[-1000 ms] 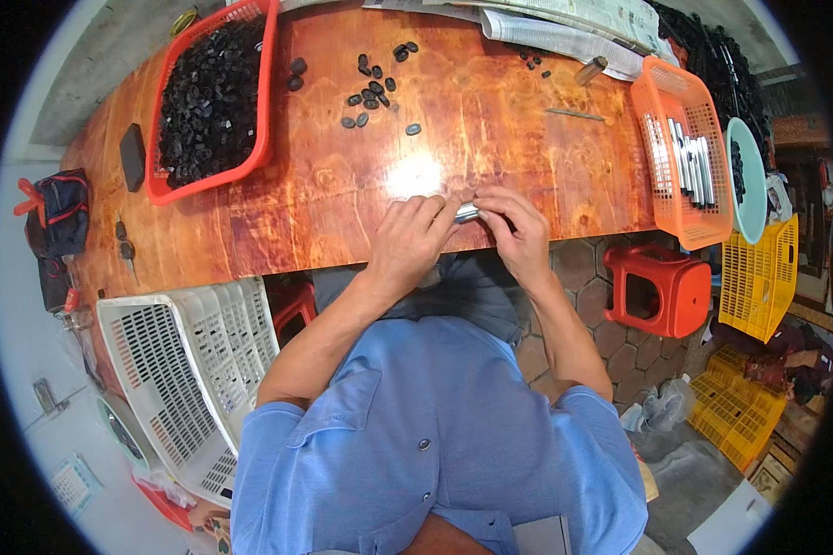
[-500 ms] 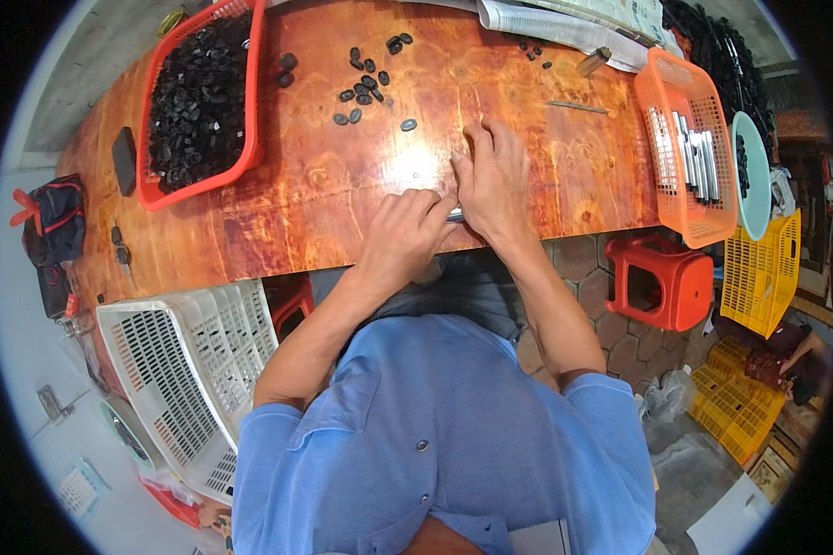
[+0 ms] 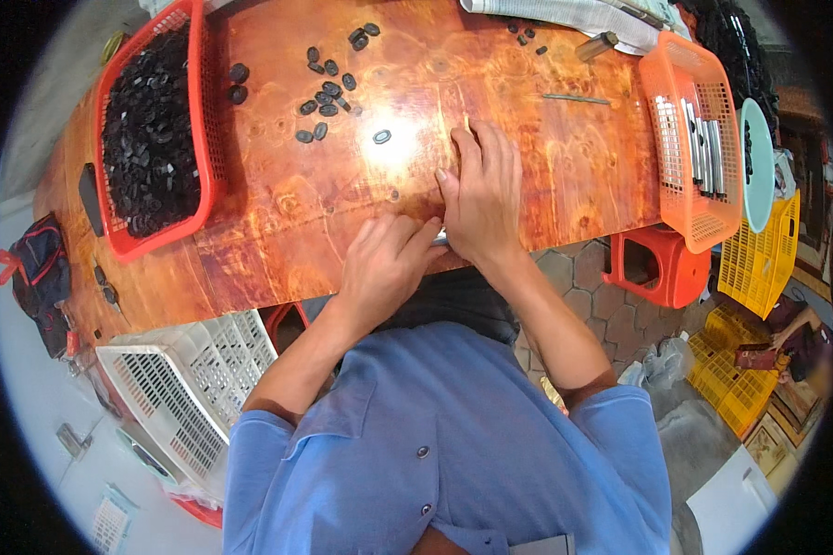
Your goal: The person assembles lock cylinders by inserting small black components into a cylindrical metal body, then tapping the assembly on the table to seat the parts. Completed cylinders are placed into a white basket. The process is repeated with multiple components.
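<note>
Close to the table's front edge, my left hand (image 3: 385,265) has its fingers drawn together on a shiny silver metal piece (image 3: 441,238). Only a short bit of that piece shows between the hands, so its full shape is hidden. My right hand (image 3: 484,199) lies palm down just beside it, covering part of it. Its fingers stretch away over the table, with the thumb apart from the index finger. Beyond the hands, a single dark oval piece (image 3: 382,137) rests on the wood, and several similar black oval pieces (image 3: 331,89) are scattered farther off.
A red basket (image 3: 211,129) full of small black parts stands at the left of the wooden table (image 3: 278,213). An orange basket (image 3: 713,227) with silver tubes is on the right. A thin rod (image 3: 576,98) lies far right. Below are a white crate (image 3: 180,370) and a red stool (image 3: 657,268).
The whole view has shifted, so the table items sit farther left and slightly lower. Both hands keep nearly the same place on the table, around the silver piece.
</note>
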`<state>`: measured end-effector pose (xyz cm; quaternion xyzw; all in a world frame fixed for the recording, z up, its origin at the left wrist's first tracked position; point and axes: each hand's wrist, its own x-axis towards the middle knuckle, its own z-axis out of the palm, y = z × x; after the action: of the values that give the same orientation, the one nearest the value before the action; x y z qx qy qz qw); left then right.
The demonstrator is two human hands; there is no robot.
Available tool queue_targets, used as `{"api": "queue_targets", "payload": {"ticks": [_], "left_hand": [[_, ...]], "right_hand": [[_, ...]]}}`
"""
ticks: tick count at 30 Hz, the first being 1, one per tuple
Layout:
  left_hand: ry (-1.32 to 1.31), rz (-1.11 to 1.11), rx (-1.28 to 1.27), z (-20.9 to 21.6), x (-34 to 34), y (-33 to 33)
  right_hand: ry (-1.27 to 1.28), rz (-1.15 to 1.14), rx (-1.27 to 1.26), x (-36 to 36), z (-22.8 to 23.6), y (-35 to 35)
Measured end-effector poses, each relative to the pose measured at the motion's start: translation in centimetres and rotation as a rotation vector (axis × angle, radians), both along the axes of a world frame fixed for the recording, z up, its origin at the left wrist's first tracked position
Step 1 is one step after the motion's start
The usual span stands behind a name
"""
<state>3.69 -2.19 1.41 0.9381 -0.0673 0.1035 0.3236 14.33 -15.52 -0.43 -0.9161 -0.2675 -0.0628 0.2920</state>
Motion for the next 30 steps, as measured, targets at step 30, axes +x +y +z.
{"api": "queue_targets", "payload": {"ticks": [30], "left_hand": [[-0.060,-0.022,0.157,-0.1,0.6,-0.2]], "right_hand": [[0.019,0.011,0.036,0.1,-0.3,-0.2]]}}
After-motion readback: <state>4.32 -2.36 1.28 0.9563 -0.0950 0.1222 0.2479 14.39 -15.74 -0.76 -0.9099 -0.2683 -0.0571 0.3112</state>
